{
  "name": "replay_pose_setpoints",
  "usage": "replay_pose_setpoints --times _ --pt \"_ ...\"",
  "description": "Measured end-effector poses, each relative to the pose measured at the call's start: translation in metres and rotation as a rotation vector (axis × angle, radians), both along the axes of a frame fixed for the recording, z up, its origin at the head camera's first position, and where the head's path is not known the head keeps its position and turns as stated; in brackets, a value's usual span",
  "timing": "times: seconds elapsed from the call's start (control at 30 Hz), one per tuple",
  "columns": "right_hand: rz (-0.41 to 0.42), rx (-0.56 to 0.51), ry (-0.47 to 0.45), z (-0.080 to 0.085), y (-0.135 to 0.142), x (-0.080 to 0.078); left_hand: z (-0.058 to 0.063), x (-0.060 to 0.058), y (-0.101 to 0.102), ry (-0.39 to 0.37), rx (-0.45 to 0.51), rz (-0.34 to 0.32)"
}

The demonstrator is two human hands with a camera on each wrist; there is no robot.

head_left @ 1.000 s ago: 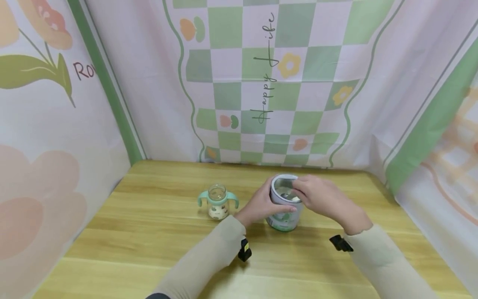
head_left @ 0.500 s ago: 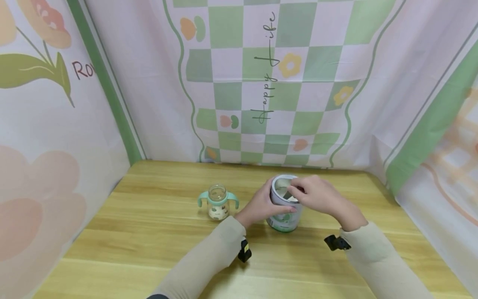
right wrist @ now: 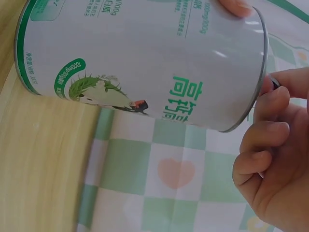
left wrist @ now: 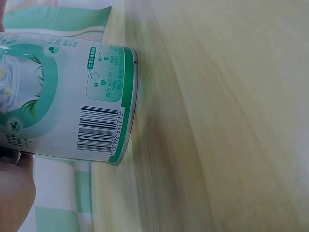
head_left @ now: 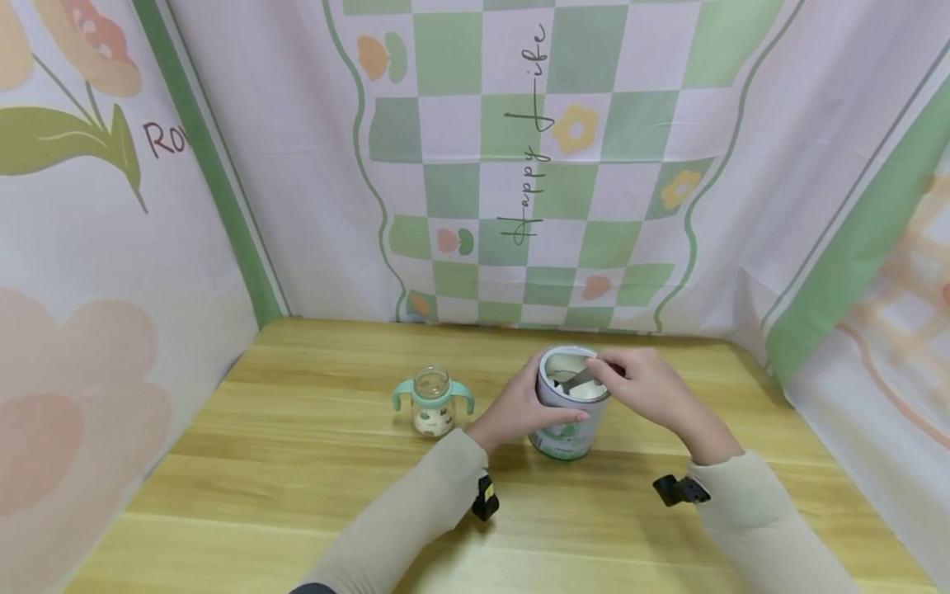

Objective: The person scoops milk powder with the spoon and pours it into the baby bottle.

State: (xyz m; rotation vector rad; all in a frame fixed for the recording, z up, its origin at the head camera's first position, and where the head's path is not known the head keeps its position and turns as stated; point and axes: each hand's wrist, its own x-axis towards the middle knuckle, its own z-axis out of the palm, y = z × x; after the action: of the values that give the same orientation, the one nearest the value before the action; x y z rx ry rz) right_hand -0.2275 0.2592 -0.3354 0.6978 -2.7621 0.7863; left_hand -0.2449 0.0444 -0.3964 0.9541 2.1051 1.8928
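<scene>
My left hand [head_left: 519, 404] grips the side of an open milk powder can [head_left: 567, 441], with the thumb across its front. The can is white with green print and a barcode, and its base is by the tabletop. Over the can's rim, my right hand [head_left: 653, 388] pinches the handle of a metal spoon [head_left: 580, 379]. The spoon slants down into the can's mouth, where pale powder shows; its bowl is partly hidden. In the right wrist view the right hand's fingers [right wrist: 265, 133] are curled beside the rim, around the spoon's end.
Left of the can stands an open, clear baby bottle [head_left: 433, 417] with two mint-green handles and small printed pictures. The wooden table [head_left: 297, 462] ends at a checked fabric backdrop [head_left: 505, 190]. Patterned cloth hangs at both sides.
My right hand dips and shifts slightly left, then moves back right, and more of the spoon now shows above the powder. The left hand, can and bottle stay in place.
</scene>
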Motion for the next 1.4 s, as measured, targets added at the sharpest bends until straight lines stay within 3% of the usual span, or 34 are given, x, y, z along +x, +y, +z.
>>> replay_pose_setpoints --times 0.4,0.9,1.23,1.4 --pt "-0.051 -0.089 0.004 -0.005 0.01 0.0 0.0 0.0 0.001 -0.003 -0.009 0.011" --pt "-0.122 -0.282 0.045 -0.026 0.026 0.001 -0.002 0.001 0.003 0.013 -0.004 0.03" --pt "-0.157 -0.297 0.036 -0.03 0.027 0.003 -0.027 -0.016 0.009 0.031 -0.001 0.045" --pt "-0.188 -0.323 -0.006 -0.032 0.028 0.004 -0.03 -0.018 0.01 0.037 -0.011 0.045"
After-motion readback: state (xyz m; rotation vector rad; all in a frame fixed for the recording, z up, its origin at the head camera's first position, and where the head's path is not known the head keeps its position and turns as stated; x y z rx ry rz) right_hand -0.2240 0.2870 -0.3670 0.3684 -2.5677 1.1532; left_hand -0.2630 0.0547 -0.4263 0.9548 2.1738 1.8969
